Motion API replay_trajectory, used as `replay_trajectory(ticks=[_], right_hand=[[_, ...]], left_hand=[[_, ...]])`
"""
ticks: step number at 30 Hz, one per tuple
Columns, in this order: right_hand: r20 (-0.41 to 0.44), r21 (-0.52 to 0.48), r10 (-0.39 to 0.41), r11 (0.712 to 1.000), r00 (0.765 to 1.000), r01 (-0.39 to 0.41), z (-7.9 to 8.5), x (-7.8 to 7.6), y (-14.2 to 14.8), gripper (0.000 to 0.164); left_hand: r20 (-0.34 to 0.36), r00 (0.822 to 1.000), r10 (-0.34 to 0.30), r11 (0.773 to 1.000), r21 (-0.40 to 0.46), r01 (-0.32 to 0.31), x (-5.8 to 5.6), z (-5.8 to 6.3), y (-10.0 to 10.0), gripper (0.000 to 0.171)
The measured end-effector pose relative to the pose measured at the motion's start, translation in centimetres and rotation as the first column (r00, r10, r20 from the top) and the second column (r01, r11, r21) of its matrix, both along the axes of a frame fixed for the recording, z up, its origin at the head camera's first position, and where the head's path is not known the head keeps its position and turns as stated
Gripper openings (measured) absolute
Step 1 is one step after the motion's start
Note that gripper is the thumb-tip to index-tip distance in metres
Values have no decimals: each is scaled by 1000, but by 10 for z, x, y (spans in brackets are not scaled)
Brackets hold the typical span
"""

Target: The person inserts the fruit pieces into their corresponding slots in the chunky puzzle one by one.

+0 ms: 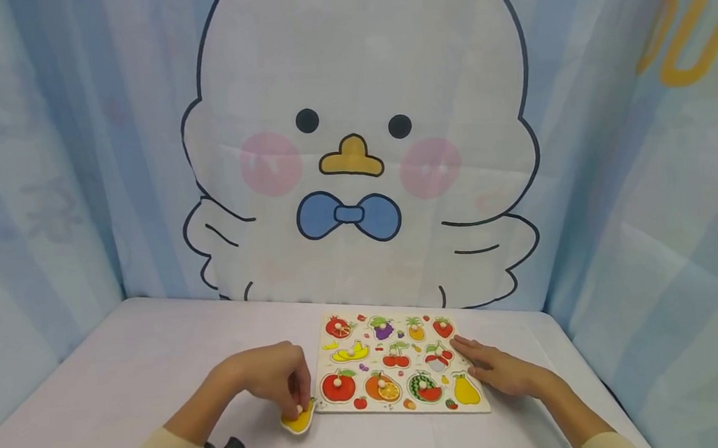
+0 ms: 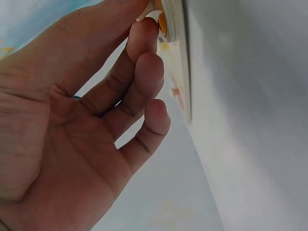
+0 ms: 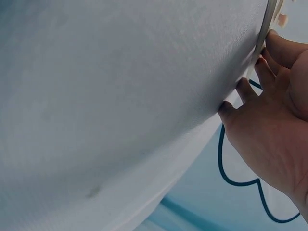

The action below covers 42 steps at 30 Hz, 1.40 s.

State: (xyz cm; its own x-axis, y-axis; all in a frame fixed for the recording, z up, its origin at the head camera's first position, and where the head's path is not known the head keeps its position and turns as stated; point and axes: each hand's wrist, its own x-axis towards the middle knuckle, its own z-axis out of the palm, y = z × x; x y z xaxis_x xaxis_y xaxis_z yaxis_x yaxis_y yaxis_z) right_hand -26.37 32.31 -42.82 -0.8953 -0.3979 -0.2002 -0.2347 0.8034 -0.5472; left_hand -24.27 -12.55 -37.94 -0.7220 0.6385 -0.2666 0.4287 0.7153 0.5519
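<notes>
A yellow fruit puzzle piece [image 1: 299, 423] with a white edge is at the near left corner of the wooden fruit puzzle board [image 1: 373, 409]. My left hand [image 1: 280, 379] pinches its small knob between thumb and fingertips. In the left wrist view the piece [image 2: 169, 21] shows edge-on at the top, while the other fingers of the left hand [image 2: 91, 103] curve loosely below. At the board's right edge, my right hand [image 1: 500, 369] rests with fingers extended. The right wrist view shows the right hand [image 3: 269, 106] with its thumb against the board's side and its fingertips down at the white surface.
Knobbed fruit pieces such as an apple [image 1: 339, 387], an orange [image 1: 381, 388] and a watermelon [image 1: 424, 387] sit in the board. A pear shape [image 1: 465, 389] without a knob shows at its near right corner. A curtain with a cartoon bird [image 1: 368, 265] hangs behind the white table [image 1: 154, 359].
</notes>
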Motion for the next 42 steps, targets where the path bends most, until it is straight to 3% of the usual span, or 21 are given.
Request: replay_trajectory(ticks=[11,25,31,36,42], right_hand=[[-14,31,3,1000,1000,-2,4,-5,-1,64],[0,31,-24,999,1000,24,6,-4,-2,64],[14,27,-32,999,999,32,4,-3,0,63],[19,22,-34,999,999,33,2,-4,1,63],[25,10,-36,999,999,35,0,-3,0,63]], left_hand=[[-74,991,-107,992,56,111,-16,0,39,15],[-177,972,-153,984,69,167,-30,-1,84,11],[-179,973,-143,979,116,165,-35,-6,111,9],[-263,945,-195,968,105,229,-38,-11,138,6],[-316,912,-262,954,57,294,-41,-18,168,4]])
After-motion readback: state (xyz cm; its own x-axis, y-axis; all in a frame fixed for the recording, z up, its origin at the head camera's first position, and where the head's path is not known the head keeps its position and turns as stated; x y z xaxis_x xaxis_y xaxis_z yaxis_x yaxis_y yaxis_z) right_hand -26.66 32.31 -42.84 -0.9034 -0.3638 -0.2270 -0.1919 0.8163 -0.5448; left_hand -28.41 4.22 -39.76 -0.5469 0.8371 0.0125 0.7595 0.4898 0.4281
